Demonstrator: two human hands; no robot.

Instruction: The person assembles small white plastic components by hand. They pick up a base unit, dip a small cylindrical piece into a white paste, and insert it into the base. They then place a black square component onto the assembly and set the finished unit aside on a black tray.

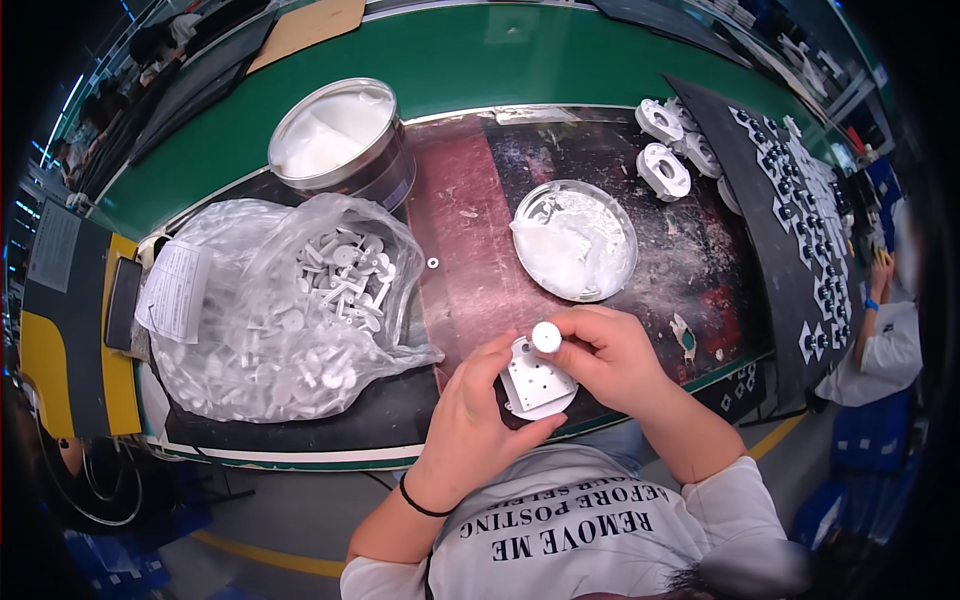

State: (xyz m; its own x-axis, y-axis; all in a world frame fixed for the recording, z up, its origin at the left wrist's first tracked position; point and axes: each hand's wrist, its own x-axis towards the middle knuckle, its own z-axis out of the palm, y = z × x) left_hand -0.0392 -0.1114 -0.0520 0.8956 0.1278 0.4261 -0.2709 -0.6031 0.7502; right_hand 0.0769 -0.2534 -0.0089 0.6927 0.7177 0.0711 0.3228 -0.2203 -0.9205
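My left hand (pixel 472 402) is closed round a white plastic housing (pixel 540 388) with small holes in its flat face, close to my body at the table's near edge. Between the thumb and fingers of my right hand (pixel 618 362) is a small white round plastic wheel (pixel 546 337), right over the housing's upper edge. Whether the wheel touches the housing, I cannot tell. Just beyond my hands lies a shallow round dish (pixel 622 252) with a white, grease-like mass (pixel 575 250) in it.
A clear plastic bag (pixel 215 370) full of white stemmed parts (pixel 345 275) lies at left. Behind it stands a metal tin (pixel 385 165). A small white ring (pixel 433 263) lies mid-table. White housings (pixel 664 172) and a black board (pixel 745 190) bearing parts are at right, near another person's arm (pixel 868 315).
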